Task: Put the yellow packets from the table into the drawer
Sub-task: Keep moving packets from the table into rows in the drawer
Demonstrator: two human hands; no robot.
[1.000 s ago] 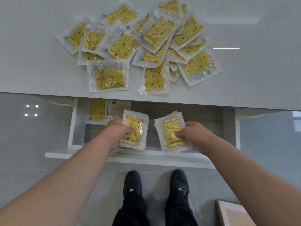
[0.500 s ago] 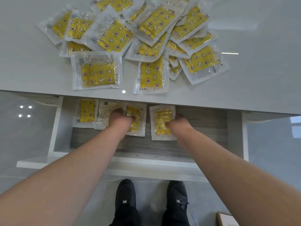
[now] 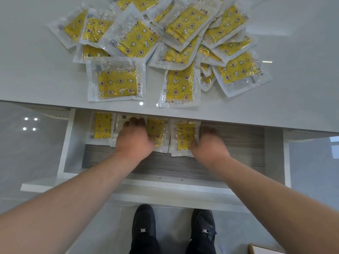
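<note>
Left hand (image 3: 134, 139): palm down inside the drawer, fingers stretched forward and lying flat across two packets, pinching nothing.
Under the left hand: a pale packet (image 3: 121, 125) showing hardly any yellow, and on the thumb side a yellow packet (image 3: 156, 130); the two overlap.
Right hand (image 3: 210, 146): palm down as well, but blurred (the fingers are a smear). Its fingertips meet the right edge of the fourth packet (image 3: 184, 136); I cannot tell whether they pinch it or only touch it.
Far-left packet (image 3: 101, 126): flat near the drawer's left wall, just beside the pale one, with neither hand on it.
Drawer (image 3: 234, 158): pulled open beneath the table edge, with white walls and a grey wood-grain floor. The four packets lie in a row along its back, their far ends tucked under the tabletop.
Table (image 3: 36, 70): glossy pale grey top.
Pile (image 3: 179, 28): many yellow packets in clear wrappers, heaped and overlapping on the table beyond the drawer.
Nearest the table edge: a wide-lying packet (image 3: 116, 82) and a lengthwise packet (image 3: 180, 85), the second almost at the front edge.
Shoes (image 3: 144, 222): a black pair on the shiny floor, below the drawer front.
Board corner (image 3: 260, 250): light brown, at the lower right.
</note>
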